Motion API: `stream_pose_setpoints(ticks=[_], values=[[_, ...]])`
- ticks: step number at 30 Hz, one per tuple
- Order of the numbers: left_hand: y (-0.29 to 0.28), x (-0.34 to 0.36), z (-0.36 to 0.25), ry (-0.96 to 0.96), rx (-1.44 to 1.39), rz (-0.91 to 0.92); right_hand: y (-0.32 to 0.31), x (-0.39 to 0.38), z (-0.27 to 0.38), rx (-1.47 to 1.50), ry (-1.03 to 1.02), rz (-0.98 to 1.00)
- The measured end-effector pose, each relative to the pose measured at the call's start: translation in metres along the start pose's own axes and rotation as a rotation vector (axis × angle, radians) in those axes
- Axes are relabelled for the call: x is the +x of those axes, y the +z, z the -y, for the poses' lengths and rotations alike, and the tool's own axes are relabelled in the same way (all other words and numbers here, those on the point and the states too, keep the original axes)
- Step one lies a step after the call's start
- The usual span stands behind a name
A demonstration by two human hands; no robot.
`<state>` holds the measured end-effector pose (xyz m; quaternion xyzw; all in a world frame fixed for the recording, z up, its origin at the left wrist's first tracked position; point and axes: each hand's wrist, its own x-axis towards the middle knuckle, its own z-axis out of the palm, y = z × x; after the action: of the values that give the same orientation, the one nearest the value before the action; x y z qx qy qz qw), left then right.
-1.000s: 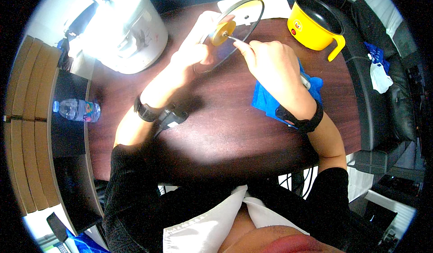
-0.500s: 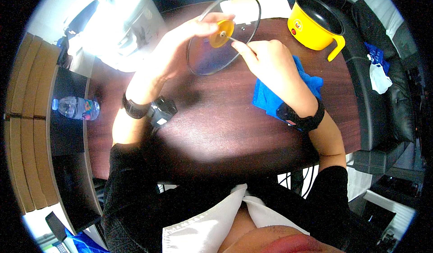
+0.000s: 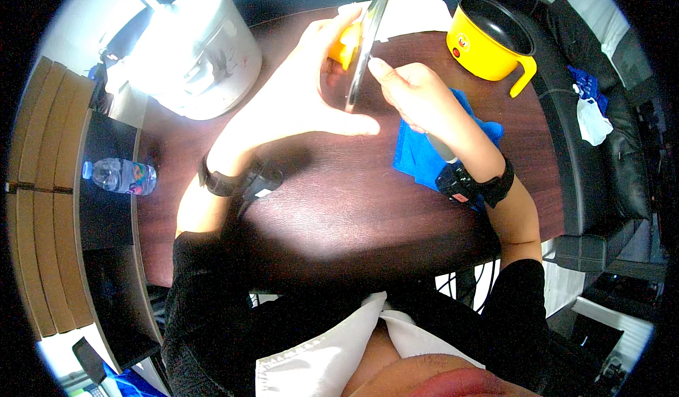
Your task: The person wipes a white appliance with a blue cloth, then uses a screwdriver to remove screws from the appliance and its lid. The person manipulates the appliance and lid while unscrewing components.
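Note:
My left hand (image 3: 300, 96) is closed around a yellow knob (image 3: 346, 47) on one side of a glass lid (image 3: 368, 47), its thumb stretched out below the rim. The lid is upright, nearly edge-on. On the lid's other face, my right hand (image 3: 417, 96) is closed with its thumb by the glass. What looks like a grey screwdriver handle (image 3: 443, 149) sticks out below that palm; its tip is hidden. Under the right wrist lies a blue cloth (image 3: 414, 156). A yellow pot (image 3: 481, 50) with a black inside stands at the far right.
A large white appliance (image 3: 212, 65) stands at the far left of the brown table (image 3: 318, 206). White sheets (image 3: 417, 15) lie at the back edge. A water bottle (image 3: 120, 176) lies left of the table, near stacked cardboard boxes (image 3: 42, 255). A black sofa (image 3: 552, 135) borders the right.
The lid has turned from showing its broad face to nearly edge-on. My left thumb has swung out below it. The thin metal shaft that showed at the knob's screw is now out of sight.

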<state>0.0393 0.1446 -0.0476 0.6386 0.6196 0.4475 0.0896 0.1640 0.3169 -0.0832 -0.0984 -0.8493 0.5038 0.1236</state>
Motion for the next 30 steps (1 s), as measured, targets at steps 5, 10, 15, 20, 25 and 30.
stream_pose_setpoints(ticks=[5, 10, 15, 20, 25, 30], values=[[0.004, 0.001, 0.003, -0.048, -0.413, -0.016, 0.002, -0.003, 0.005, -0.003, 0.003, 0.037], [0.006, -0.001, 0.003, -0.063, -0.543, -0.021, 0.010, -0.006, 0.005, -0.056, -0.016, -0.008], [0.014, -0.001, -0.008, -0.083, -0.441, -0.068, 0.013, -0.011, 0.017, 0.141, 0.168, 0.053], [0.017, 0.000, 0.000, -0.050, -0.464, -0.057, 0.008, -0.014, 0.023, 0.278, 0.246, 0.150], [0.027, 0.005, 0.012, -0.043, -0.449, -0.159, 0.011, -0.012, 0.018, 0.474, 0.311, 0.221], [0.031, 0.006, 0.020, 0.034, -0.437, -0.202, 0.006, -0.012, 0.019, 0.860, 0.452, 0.405]])
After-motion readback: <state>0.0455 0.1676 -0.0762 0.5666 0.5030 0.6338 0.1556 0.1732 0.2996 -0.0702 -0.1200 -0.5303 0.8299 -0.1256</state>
